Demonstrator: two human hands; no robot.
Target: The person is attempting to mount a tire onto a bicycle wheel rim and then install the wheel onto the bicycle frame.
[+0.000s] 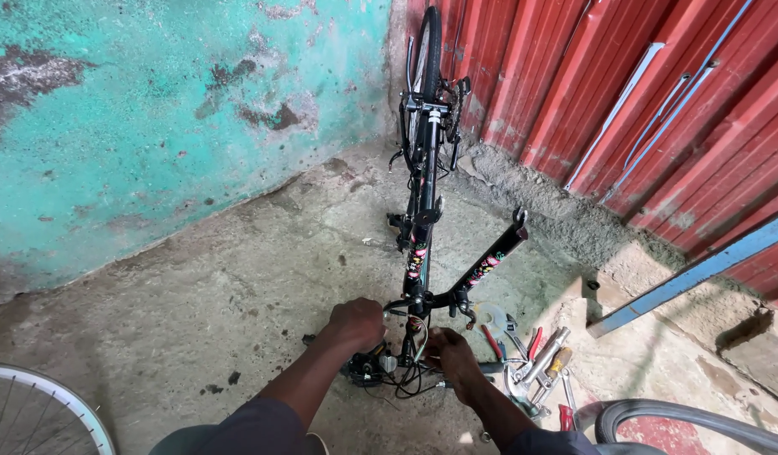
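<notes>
Left hand (356,323) bare | right hand (453,358) bare | forearms uncovered | dark grey short sleeves at upper arms

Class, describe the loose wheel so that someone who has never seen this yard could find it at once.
Start at the turquoise wall and drop to the concrete floor's bottom-left corner. The spoked wheel lies there, cut off by the picture's edge. Its pale rim and thin spokes distinguish it from the bare black tyre at bottom right.

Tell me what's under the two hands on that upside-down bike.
Under the left hand and right hand, the handlebar and tangled cables of the bike show. The grips themselves are covered.
</notes>
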